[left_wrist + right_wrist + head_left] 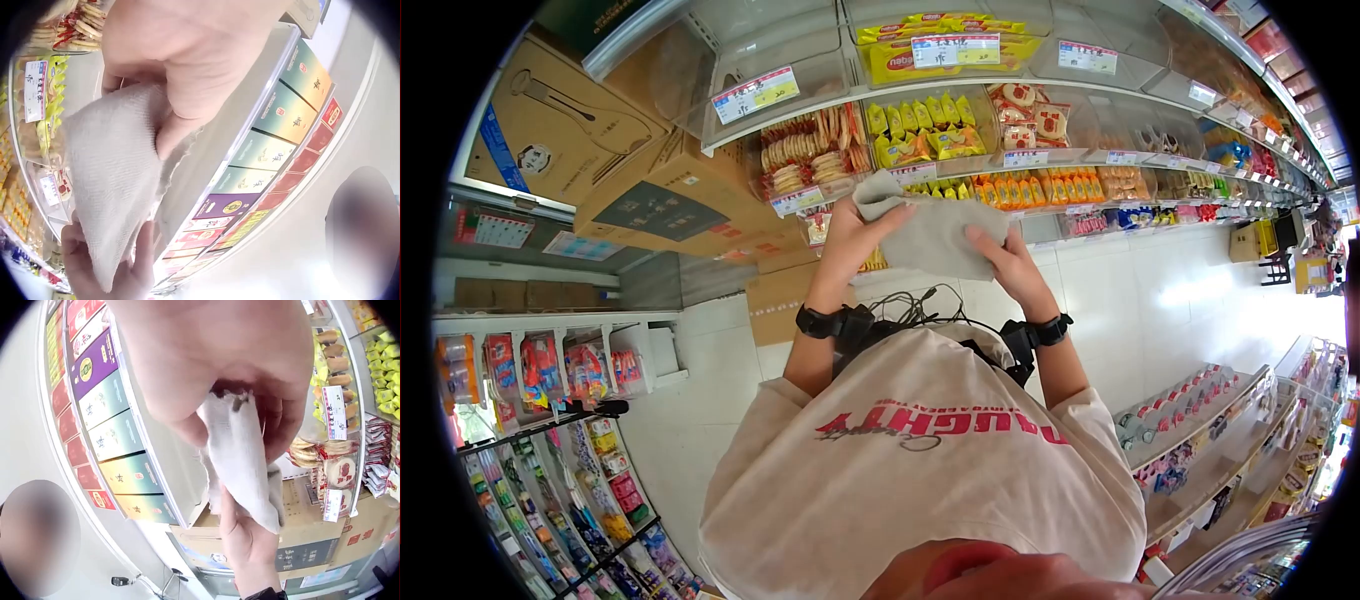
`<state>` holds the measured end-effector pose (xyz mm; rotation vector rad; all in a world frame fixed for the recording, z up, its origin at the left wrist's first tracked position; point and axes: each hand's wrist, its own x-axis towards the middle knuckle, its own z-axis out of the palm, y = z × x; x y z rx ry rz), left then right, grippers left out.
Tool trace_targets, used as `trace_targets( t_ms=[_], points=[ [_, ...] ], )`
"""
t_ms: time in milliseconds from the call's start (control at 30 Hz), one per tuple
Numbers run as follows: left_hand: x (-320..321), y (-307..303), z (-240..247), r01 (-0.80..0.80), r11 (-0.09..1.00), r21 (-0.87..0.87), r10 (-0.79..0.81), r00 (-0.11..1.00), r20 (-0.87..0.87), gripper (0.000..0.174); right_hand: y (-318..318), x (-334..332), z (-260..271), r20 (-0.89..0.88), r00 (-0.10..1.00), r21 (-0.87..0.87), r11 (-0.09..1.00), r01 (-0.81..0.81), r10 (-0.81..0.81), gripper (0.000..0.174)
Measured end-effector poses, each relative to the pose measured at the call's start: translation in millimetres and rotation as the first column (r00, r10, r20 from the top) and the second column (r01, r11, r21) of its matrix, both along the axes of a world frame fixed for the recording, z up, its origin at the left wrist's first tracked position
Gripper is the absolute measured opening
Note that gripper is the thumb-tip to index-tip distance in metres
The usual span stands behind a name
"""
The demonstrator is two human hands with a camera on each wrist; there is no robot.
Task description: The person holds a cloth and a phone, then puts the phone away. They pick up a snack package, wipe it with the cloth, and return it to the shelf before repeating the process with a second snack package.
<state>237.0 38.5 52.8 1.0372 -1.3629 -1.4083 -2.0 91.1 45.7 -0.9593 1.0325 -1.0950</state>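
A grey cloth (945,236) is stretched between the two hands in front of the snack shelves. My left hand (852,245) grips its left end, where the fabric is folded over into a loose roll; in the left wrist view the thumb presses the cloth (115,156) against the curled fingers. At the other end my right hand (1018,270) pinches the cloth, thumb on top. The right wrist view shows the cloth (240,450) bunched into folds with a frayed edge, running from the right hand (231,375) down to the left hand (250,540).
Snack shelves (880,95) with price tags and packaged biscuits stand ahead. Cardboard boxes (655,190) are stacked at left. Gift boxes (275,119) line another shelf level in the left wrist view. Black cables (920,303) lie at the waist. More racks (1200,440) stand at right.
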Motion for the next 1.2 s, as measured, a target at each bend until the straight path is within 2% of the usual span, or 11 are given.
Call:
trace_targets(
  t_ms=[133,233,333,433,533,633,733,833,933,1067,1200],
  points=[
    [-6,1,5,-0.014,1.0,0.013,0.014,0.999,-0.038,0.024,-2,-17,-23,-0.164,0.986,-0.104,0.993,-0.059,0.042,0.025],
    [-11,3,2,0.047,0.999,-0.004,-0.047,0.998,-0.05,0.028,-11,-21,-29,-0.351,0.922,-0.542,0.838,-0.06,-0.162,0.032],
    [-16,6,6,0.077,0.976,-0.202,-0.055,0.992,0.112,0.032,-8,-21,-18,-0.407,0.873,-0.527,0.85,0.017,-0.27,0.036],
    [-13,6,0,0.163,0.986,-0.014,-0.157,0.965,0.21,0.029,-6,-23,-9,-0.432,0.855,-0.574,0.819,-0.014,-0.288,0.03],
    [-17,8,3,0.087,0.989,-0.123,-0.041,0.94,0.339,0.024,-4,-24,-11,-0.537,0.772,-0.596,0.801,-0.061,-0.341,0.033],
    [-21,10,2,-0.016,0.988,-0.152,0.055,0.964,0.258,0.021,0,-29,-17,-0.441,0.895,-0.354,0.929,-0.109,-0.063,0.032],
    [-16,3,-2,0.021,0.989,-0.144,0.016,0.968,0.25,0.022,5,-27,-27,-0.335,0.942,-0.208,0.977,-0.055,-0.019,0.035],
    [-13,4,6,0.093,0.994,-0.065,-0.076,0.972,0.221,0.031,0,-34,-30,-0.439,0.898,-0.15,0.987,-0.06,-0.012,0.039],
    [-9,3,-1,0.283,0.947,-0.149,-0.232,0.929,0.289,0.052,2,-31,-8,-0.355,0.934,-0.241,0.968,-0.066,-0.025,0.045],
    [-34,11,10,0.34,0.857,-0.387,-0.154,0.886,0.438,0.074,-2,-29,-1,-0.344,0.939,-0.319,0.94,-0.118,0.001,0.055],
    [-47,10,2,0.332,0.901,-0.278,-0.225,0.907,0.355,0.057,-6,-26,1,-0.34,0.94,-0.316,0.939,-0.134,0.019,0.054]
  ],
)
